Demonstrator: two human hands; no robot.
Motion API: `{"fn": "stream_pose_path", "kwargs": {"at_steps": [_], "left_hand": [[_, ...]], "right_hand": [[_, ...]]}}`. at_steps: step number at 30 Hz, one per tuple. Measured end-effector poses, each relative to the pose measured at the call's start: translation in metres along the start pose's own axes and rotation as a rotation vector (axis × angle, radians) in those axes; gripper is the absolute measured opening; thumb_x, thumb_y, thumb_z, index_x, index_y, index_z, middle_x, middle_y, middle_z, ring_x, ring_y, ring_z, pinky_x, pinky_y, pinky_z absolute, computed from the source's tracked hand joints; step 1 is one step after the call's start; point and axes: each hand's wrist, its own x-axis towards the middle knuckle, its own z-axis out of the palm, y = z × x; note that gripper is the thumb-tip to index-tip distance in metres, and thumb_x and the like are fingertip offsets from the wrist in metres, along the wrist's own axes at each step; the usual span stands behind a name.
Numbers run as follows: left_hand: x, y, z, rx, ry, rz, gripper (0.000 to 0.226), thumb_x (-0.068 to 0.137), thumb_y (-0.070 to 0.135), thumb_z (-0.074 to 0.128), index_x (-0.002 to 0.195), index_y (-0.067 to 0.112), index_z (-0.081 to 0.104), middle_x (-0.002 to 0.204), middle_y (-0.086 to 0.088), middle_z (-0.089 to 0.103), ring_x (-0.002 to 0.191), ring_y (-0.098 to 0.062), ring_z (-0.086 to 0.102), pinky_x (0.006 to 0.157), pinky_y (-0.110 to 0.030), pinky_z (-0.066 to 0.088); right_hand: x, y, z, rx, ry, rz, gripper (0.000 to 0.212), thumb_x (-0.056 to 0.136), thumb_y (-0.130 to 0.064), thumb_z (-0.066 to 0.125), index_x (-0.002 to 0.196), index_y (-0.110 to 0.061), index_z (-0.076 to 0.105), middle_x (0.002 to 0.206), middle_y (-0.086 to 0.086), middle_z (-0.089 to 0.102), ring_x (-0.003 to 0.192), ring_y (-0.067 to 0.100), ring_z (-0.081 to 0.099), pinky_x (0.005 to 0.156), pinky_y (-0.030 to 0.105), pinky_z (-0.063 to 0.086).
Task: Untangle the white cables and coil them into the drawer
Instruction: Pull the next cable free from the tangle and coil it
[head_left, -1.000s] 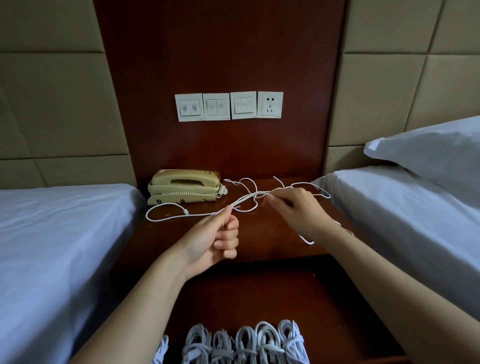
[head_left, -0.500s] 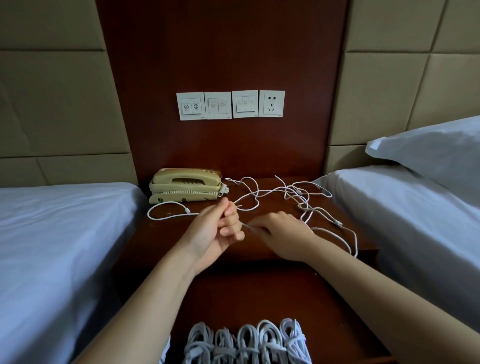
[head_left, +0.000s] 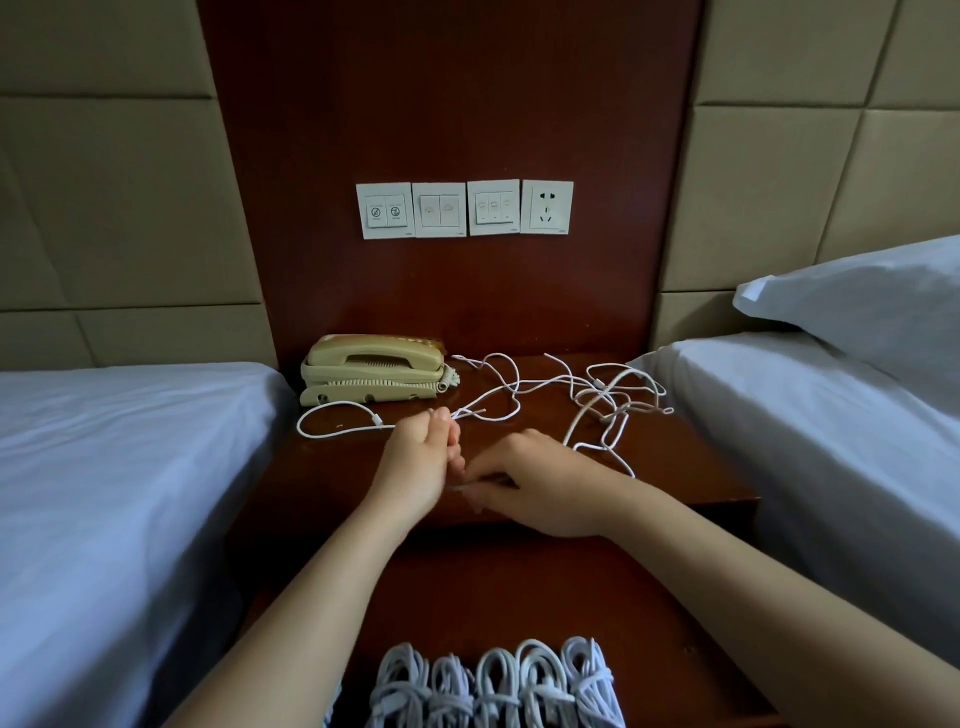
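My right hand (head_left: 530, 483) has come down from the tangle (head_left: 605, 410) to just beside my left hand (head_left: 423, 457). Both pinch one white cable (head_left: 376, 418), so I judge coiling can start. The other cables lie slack and knotted on the worktop (head_left: 675, 488), and coiled bundles (head_left: 493, 680) sit in the drawer (head_left: 519, 582).

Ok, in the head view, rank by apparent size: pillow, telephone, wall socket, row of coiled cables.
1. pillow
2. row of coiled cables (close to the camera and cropped, so unsure)
3. telephone
4. wall socket
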Motion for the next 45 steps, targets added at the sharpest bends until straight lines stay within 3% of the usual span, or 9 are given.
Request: {"fn": "stream_pose_path", "kwargs": {"at_steps": [4, 7, 10, 14, 21, 26, 34, 40, 45], "left_hand": [[-0.002, 0.002, 0.001, 0.219, -0.008, 0.109, 0.048, 0.101, 0.020, 0.033, 0.056, 0.019, 0.050, 0.041, 0.006, 0.050, 0.040, 0.000, 0.048, 0.054, -0.020, 0.041], [-0.007, 0.006, 0.002, 0.128, -0.129, 0.081, 0.050, 0.102, 0.025, 0.032, 0.059, 0.014, 0.054, 0.043, 0.003, 0.054, 0.045, -0.011, 0.056, 0.060, -0.031, 0.052], [-0.010, 0.017, 0.005, 0.025, -0.208, 0.011, 0.047, 0.103, 0.018, 0.028, 0.064, 0.002, 0.050, 0.037, 0.005, 0.044, 0.036, -0.013, 0.041, 0.047, -0.027, 0.040], [-0.016, 0.031, 0.009, -0.156, -0.252, -0.162, 0.041, 0.100, 0.011, 0.023, 0.061, 0.010, 0.036, 0.036, 0.010, 0.028, 0.032, -0.004, 0.020, 0.040, -0.015, 0.015], [-0.020, 0.037, 0.005, -0.353, -0.436, -0.289, 0.050, 0.100, 0.033, 0.017, 0.056, 0.012, 0.029, 0.040, 0.007, 0.016, 0.033, -0.005, 0.012, 0.037, -0.013, 0.010], [-0.023, 0.042, 0.000, -0.441, -0.587, -0.282, 0.055, 0.099, 0.038, 0.017, 0.050, 0.016, 0.031, 0.042, 0.007, 0.015, 0.036, -0.005, 0.012, 0.036, -0.016, 0.011], [-0.027, 0.048, -0.003, -0.480, -0.753, -0.332, 0.054, 0.090, 0.052, 0.025, 0.048, 0.018, 0.030, 0.042, 0.008, 0.017, 0.035, -0.003, 0.013, 0.036, -0.017, 0.011], [-0.029, 0.047, -0.006, -0.502, -0.780, -0.341, 0.064, 0.094, 0.058, 0.015, 0.047, 0.017, 0.031, 0.040, 0.008, 0.018, 0.035, -0.004, 0.013, 0.037, -0.018, 0.010], [-0.031, 0.050, -0.005, -0.560, -0.708, -0.297, 0.058, 0.088, 0.054, 0.027, 0.044, 0.018, 0.032, 0.039, 0.008, 0.016, 0.033, -0.003, 0.013, 0.034, -0.014, 0.015]], "right_hand": [[0.000, 0.003, -0.003, 0.026, 0.113, 0.002, 0.018, 0.090, -0.027, 0.058, 0.081, -0.015, 0.068, 0.076, -0.002, 0.066, 0.070, 0.015, 0.057, 0.071, 0.039, 0.047], [0.001, 0.006, -0.007, 0.011, 0.218, 0.031, 0.018, 0.091, -0.029, 0.057, 0.082, -0.018, 0.069, 0.070, -0.005, 0.063, 0.066, 0.012, 0.055, 0.065, 0.035, 0.044], [0.001, 0.008, -0.010, 0.019, 0.323, 0.049, 0.018, 0.092, -0.030, 0.056, 0.080, -0.019, 0.065, 0.059, -0.005, 0.054, 0.055, 0.010, 0.044, 0.057, 0.030, 0.033], [0.003, 0.008, -0.011, 0.084, 0.410, 0.066, 0.018, 0.092, -0.030, 0.057, 0.075, -0.024, 0.059, 0.062, -0.005, 0.058, 0.059, 0.011, 0.051, 0.057, 0.026, 0.035], [0.011, 0.018, -0.009, 0.203, 0.464, 0.084, 0.022, 0.094, -0.023, 0.054, 0.073, -0.018, 0.056, 0.057, -0.008, 0.048, 0.058, 0.010, 0.045, 0.058, 0.027, 0.033], [0.012, 0.023, -0.009, 0.284, 0.498, 0.052, 0.031, 0.095, -0.023, 0.050, 0.066, -0.028, 0.045, 0.055, -0.011, 0.036, 0.054, 0.004, 0.032, 0.053, 0.023, 0.027], [0.013, 0.019, -0.009, 0.408, 0.583, 0.011, 0.036, 0.096, -0.020, 0.047, 0.062, -0.028, 0.041, 0.056, -0.012, 0.033, 0.052, 0.001, 0.030, 0.050, 0.015, 0.026], [0.014, 0.019, -0.003, 0.507, 0.577, 0.039, 0.032, 0.095, -0.016, 0.052, 0.063, -0.017, 0.048, 0.053, -0.005, 0.034, 0.049, 0.002, 0.028, 0.046, 0.013, 0.027], [0.018, 0.023, 0.007, 0.541, 0.572, 0.066, 0.036, 0.094, -0.019, 0.054, 0.066, 0.004, 0.051, 0.055, 0.005, 0.036, 0.051, 0.007, 0.029, 0.046, 0.020, 0.023]]}}
